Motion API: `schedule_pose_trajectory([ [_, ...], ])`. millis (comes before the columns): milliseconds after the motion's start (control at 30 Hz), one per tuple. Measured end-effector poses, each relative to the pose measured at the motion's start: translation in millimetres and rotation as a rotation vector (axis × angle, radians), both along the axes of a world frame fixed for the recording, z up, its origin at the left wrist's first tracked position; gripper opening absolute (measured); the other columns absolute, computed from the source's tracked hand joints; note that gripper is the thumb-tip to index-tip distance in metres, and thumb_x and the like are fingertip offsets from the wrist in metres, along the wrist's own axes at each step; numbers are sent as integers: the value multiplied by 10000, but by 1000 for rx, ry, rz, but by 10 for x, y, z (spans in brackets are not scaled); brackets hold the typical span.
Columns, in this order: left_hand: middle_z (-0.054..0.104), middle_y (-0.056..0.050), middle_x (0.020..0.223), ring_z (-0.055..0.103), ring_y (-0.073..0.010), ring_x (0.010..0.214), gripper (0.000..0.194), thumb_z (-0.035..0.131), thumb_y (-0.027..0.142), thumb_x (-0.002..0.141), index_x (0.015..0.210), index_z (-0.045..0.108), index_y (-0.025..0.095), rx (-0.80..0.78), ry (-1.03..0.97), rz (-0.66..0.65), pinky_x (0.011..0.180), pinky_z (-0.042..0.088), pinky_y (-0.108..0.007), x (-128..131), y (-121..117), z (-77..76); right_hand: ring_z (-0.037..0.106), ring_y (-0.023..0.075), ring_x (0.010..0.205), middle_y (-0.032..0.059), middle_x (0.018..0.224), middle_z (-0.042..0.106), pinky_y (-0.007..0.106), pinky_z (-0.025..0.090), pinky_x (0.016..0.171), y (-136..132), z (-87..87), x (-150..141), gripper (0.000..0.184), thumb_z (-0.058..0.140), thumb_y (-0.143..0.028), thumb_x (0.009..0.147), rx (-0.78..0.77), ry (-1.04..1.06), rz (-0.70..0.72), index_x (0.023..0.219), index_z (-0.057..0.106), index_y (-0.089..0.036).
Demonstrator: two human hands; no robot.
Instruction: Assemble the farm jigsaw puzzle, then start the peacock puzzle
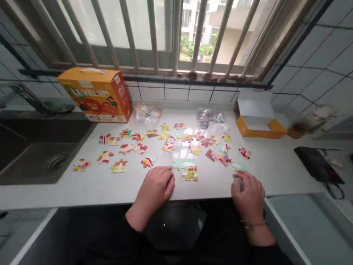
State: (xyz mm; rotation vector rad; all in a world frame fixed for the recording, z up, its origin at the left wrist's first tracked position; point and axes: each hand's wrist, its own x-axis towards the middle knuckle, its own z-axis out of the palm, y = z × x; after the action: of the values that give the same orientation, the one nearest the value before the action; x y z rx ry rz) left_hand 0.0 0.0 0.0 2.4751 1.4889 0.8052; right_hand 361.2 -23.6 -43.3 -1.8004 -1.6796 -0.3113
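Note:
My left hand [158,184] rests at the counter's front edge with its fingers curled in; nothing shows in it. Just beyond its knuckles lie joined puzzle pieces, a pale blue-green strip [183,163] and a piece with a red tractor [190,173]. My right hand [250,190] is lowered over the counter further right, slightly blurred, thumb and bent fingers apart. Its fingertips are close to a light green and blue puzzle piece [238,166]; whether they touch it I cannot tell. A puzzle piece with an orange-red picture [148,162] lies beyond my left hand.
Several loose puzzle pieces [126,148] spread over the white counter [95,195]. Behind stand an orange puzzle box [100,96], two plastic bags of pieces [147,113] and an opened orange box [259,130]. A sink [46,149] is left; a black device [319,163] lies right.

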Motion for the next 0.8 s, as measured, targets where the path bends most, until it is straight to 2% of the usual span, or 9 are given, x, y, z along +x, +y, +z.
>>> schedule_pose_trajectory([
  [167,782,-106,1300,709,-301,1244,89,622,205,1039,1041,708,228,8,6,2,1106,542,-516,9,13,14,670,294,1154,85,1252,780,440,450,1064,-3,-31,17,184,578,-273,976,-7,13,0,1101,708,-236],
  [500,779,-108,1314,712,-303,1231,84,627,222,1040,1050,710,232,11,14,11,1093,545,-510,16,17,31,675,312,1161,97,1267,768,450,467,1053,11,-88,36,282,579,-310,975,8,11,-21,1224,680,-227],
  [700,783,-108,1303,719,-304,1215,82,625,221,1038,1040,707,229,16,13,11,1079,556,-515,28,11,39,604,362,1329,190,1453,646,519,453,1115,23,-89,48,277,614,-299,975,98,-24,-15,1222,686,-198],
  [800,783,-109,1312,719,-300,1221,99,612,231,1046,1064,709,228,41,-10,16,1076,563,-509,15,-7,27,626,341,1262,173,1355,679,500,464,1087,11,-65,36,257,603,-260,990,105,-47,9,1216,705,-195],
])
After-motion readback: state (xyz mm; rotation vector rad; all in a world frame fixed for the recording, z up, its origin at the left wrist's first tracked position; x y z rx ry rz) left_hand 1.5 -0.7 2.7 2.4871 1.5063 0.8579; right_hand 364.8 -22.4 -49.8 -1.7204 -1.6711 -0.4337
